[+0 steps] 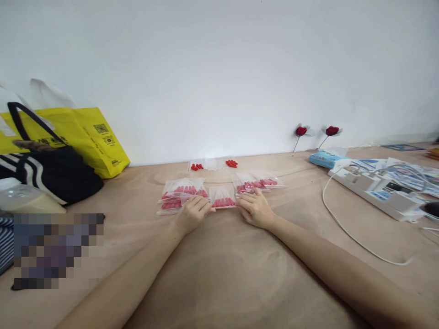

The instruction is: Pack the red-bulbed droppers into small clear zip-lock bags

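Observation:
A small clear plastic bag of red pieces [222,198] lies flat on the wooden table [219,274]. My left hand [192,214] pinches its left edge and my right hand [254,209] pinches its right edge. A pile of similar filled bags [180,192] sits just left of it, touching my left hand. More filled bags [257,182] lie to the right, beside my right hand. Farther back, near the wall, loose red pieces [231,163] and a second small cluster [196,167] rest by empty clear bags [211,164].
A yellow tote bag [89,137] and a black striped bag [48,171] stand at the left. A white power strip [373,192] with a trailing white cable [346,228] lies at the right, by a blue packet [324,159], papers and two red flowers [315,131].

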`<state>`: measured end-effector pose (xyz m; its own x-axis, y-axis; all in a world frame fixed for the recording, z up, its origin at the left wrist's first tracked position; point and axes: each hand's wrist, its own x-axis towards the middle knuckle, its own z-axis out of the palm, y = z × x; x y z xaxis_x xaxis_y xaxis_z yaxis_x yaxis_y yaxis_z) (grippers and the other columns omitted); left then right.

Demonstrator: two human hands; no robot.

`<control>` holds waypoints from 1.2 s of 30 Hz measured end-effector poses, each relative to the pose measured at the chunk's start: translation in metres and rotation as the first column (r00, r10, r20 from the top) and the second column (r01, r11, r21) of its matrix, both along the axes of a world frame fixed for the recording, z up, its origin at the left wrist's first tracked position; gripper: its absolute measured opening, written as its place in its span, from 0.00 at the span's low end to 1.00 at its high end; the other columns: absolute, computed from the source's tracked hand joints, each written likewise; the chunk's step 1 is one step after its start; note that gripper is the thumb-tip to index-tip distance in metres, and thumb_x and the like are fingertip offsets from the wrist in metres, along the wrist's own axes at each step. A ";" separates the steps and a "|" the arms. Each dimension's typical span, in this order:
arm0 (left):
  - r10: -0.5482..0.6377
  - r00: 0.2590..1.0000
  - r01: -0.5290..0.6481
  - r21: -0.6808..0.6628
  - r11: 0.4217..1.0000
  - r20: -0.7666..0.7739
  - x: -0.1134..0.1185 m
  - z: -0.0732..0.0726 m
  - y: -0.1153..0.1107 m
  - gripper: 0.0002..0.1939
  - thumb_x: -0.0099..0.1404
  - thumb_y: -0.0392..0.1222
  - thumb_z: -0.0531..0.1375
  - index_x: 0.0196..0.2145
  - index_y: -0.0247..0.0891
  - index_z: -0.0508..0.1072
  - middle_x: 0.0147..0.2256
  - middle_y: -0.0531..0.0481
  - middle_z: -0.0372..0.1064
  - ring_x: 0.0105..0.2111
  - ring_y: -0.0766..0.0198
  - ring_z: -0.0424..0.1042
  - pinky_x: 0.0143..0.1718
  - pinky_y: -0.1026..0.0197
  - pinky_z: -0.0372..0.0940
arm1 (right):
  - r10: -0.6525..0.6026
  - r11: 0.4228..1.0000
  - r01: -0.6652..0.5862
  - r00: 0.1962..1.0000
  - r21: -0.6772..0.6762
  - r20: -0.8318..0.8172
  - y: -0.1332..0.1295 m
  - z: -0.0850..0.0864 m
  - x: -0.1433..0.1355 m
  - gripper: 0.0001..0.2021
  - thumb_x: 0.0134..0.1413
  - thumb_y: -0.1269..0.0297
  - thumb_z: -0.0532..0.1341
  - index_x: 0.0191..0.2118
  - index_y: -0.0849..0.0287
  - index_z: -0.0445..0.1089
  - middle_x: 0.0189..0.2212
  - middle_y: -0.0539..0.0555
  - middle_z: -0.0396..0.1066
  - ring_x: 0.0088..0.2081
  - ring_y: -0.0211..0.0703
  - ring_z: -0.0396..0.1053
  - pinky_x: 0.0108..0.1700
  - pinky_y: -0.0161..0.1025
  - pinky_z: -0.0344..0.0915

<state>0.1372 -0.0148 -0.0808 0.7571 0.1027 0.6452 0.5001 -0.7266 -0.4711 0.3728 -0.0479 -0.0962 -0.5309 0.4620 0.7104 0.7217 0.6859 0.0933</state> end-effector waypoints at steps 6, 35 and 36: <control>0.109 0.992 -0.104 -0.075 0.992 0.068 -0.007 0.009 -0.008 0.19 0.63 0.50 0.50 0.21 0.37 0.63 0.21 0.49 0.63 0.25 0.61 0.63 0.27 0.60 0.57 | 0.056 0.968 -0.121 0.958 -0.220 -0.280 0.003 0.001 0.000 0.05 0.54 0.71 0.50 0.29 0.59 0.60 0.27 0.53 0.66 0.30 0.38 0.63 0.32 0.35 0.56; 0.566 0.823 -0.450 -0.553 0.702 0.049 -0.058 0.018 0.020 0.12 0.54 0.35 0.53 0.35 0.42 0.74 0.39 0.53 0.72 0.37 0.59 0.70 0.35 0.62 0.65 | -0.168 0.981 0.168 0.986 -0.092 0.004 -0.002 -0.002 0.015 0.09 0.46 0.77 0.52 0.32 0.60 0.66 0.35 0.56 0.68 0.39 0.45 0.61 0.43 0.44 0.53; 0.567 0.821 -0.448 -0.543 0.710 0.063 -0.059 0.018 0.021 0.11 0.56 0.36 0.52 0.34 0.42 0.74 0.38 0.53 0.72 0.36 0.59 0.71 0.34 0.62 0.65 | -0.135 0.985 0.134 0.991 -0.107 0.000 -0.008 -0.004 0.019 0.09 0.46 0.77 0.52 0.32 0.60 0.66 0.35 0.55 0.68 0.38 0.44 0.61 0.43 0.43 0.53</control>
<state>0.0784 0.0062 -0.0631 0.3485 0.7719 0.5317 0.9026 -0.4293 0.0317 0.3918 -0.0563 -0.1003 -0.4541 0.6020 0.6569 0.8084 0.5884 0.0196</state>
